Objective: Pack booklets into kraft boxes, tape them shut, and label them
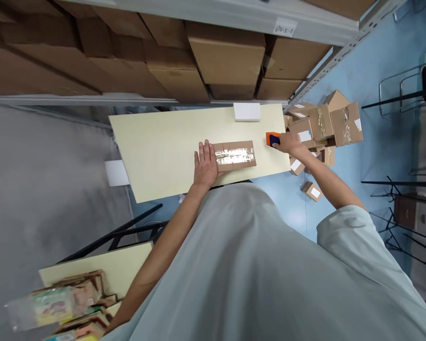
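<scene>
A small cardboard box [230,165] lies on the pale yellow table [163,151], with shiny clear tape running along its top. My left hand [206,166] rests at the box's left end, its fingers stretched out and touching the cardboard. To the right of the box, near the table's right end, my right hand [288,143] is wrapped around an orange and dark blue tape dispenser [273,139]. The dispenser's lower parts are partly hidden by my fingers. Behind the box, a white box [247,112] sits at the table's far edge.
Shelving [234,12] stocked with large cartons [227,57] stands behind the table. Several taped boxes [346,124] are piled on the blue floor at the right, one small box [311,191] apart. Flattened cardboard and a plastic bag [42,305] lie at lower left. Metal-legged furniture [401,90] stands far right.
</scene>
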Motion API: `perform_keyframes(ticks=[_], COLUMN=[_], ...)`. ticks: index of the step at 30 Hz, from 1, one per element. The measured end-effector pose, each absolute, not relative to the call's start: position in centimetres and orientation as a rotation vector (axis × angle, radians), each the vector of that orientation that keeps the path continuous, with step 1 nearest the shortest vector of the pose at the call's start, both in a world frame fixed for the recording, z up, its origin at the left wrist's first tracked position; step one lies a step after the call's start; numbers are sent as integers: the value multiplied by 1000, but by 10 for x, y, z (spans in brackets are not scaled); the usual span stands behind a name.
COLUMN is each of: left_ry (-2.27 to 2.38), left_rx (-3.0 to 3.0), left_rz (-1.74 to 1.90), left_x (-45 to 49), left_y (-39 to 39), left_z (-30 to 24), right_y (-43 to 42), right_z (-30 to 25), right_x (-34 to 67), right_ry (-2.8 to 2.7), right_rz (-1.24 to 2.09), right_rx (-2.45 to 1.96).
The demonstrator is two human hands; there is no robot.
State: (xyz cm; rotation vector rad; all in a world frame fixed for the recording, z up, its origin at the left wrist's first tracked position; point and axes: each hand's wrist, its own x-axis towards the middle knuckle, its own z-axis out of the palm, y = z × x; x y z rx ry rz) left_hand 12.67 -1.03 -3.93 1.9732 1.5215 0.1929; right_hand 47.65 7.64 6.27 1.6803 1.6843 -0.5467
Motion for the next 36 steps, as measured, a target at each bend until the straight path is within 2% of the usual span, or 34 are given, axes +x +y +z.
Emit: perform_keyframes(ticks=[4,10,14,24,36], left_ry=[1536,1601,1601,1526,1445], left_rx=[2046,2170,2223,2221,2248], left_rz=[70,-59,-90,-20,-46], left_x=[127,125,122,108,95], left_y=[-10,-12,-12,-15,-8], left_z=[-40,-35,-36,-46,-42], right_y=[105,161,212,346,363], right_z=[115,209,241,236,209], right_x=[444,378,334,238,215], right_ry=[1840,2228,2429,2639,2627], right_rz=[-468,-352,-265,-128,-61], right_rx=[1802,1743,1711,1660,1616])
